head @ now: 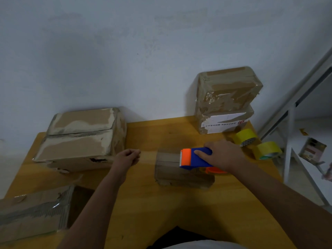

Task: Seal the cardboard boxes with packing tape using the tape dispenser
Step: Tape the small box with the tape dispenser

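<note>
Seen from the head camera, the blue and orange plastic tape dispenser (193, 158) is gripped by the right hand (223, 154), fingers wrapped over its blue body, and is set on top of the small flat brown cardboard box (172, 169) lying under that hand on the yellow wooden surface (143, 203). The left hand (128, 156) is held loosely curled and empty, just left of the box and apart from it.

With the box left unbraced, it could be dragged along by the dispenser, and the tape laid crooked or wrinkled. Whether a tape end is already stuck down cannot be told. Two yellow tape rolls (258, 144) lying just beyond the right hand could be knocked on a long pull.
</note>
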Action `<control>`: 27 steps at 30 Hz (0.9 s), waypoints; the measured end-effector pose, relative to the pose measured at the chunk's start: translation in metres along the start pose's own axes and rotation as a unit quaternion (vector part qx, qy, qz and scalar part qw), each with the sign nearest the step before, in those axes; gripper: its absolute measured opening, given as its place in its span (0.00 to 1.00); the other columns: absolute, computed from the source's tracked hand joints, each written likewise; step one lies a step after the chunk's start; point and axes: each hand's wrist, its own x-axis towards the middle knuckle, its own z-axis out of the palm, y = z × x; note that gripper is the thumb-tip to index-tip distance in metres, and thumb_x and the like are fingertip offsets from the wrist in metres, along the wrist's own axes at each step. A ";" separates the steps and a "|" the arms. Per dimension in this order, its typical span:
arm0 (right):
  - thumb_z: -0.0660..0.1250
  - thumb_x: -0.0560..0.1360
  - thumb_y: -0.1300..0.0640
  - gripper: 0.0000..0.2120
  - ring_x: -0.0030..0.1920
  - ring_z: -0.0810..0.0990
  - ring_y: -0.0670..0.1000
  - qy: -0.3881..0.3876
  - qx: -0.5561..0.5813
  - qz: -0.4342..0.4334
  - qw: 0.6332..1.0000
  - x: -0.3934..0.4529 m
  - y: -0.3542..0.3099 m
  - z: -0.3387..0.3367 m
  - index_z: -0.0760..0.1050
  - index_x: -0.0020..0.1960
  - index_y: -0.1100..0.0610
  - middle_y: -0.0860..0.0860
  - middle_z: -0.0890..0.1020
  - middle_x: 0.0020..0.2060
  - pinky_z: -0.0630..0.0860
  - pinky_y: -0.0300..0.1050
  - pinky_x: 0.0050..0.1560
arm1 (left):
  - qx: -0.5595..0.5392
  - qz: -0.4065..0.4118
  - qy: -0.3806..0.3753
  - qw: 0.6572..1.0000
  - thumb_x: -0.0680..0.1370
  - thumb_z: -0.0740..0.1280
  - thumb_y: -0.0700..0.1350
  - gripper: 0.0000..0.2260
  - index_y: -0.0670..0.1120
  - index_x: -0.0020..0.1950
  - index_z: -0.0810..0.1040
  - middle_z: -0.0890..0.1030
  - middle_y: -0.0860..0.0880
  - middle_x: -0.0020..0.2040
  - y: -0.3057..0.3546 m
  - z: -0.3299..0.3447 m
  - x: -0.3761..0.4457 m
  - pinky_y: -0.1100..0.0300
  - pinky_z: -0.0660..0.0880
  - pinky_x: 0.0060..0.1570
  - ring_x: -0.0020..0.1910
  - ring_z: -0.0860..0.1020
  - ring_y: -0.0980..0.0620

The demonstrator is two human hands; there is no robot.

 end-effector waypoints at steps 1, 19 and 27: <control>0.52 0.77 0.32 0.20 0.37 0.75 0.46 -0.002 -0.009 0.004 1.000 0.000 -0.003 0.000 0.70 0.44 0.47 0.44 0.73 0.33 0.65 0.39 0.31 | -0.002 -0.006 0.003 1.000 0.80 0.67 0.44 0.09 0.38 0.51 0.80 0.78 0.46 0.42 -0.004 0.001 0.000 0.61 0.75 0.43 0.41 0.76 0.51; 0.51 0.76 0.31 0.22 0.37 0.76 0.47 0.016 -0.046 0.060 0.997 0.000 -0.022 0.011 0.72 0.46 0.49 0.46 0.73 0.33 0.69 0.39 0.33 | -0.044 -0.106 -0.058 0.992 0.80 0.68 0.50 0.14 0.43 0.61 0.74 0.75 0.46 0.61 -0.065 0.045 0.019 0.54 0.71 0.58 0.58 0.74 0.48; 0.52 0.77 0.32 0.22 0.34 0.73 0.48 0.010 -0.043 0.066 0.997 0.005 -0.026 0.009 0.70 0.44 0.50 0.46 0.71 0.32 0.63 0.40 0.28 | -0.100 -0.141 -0.104 0.979 0.83 0.60 0.52 0.15 0.45 0.66 0.73 0.79 0.44 0.60 -0.069 0.067 0.017 0.55 0.75 0.48 0.58 0.78 0.46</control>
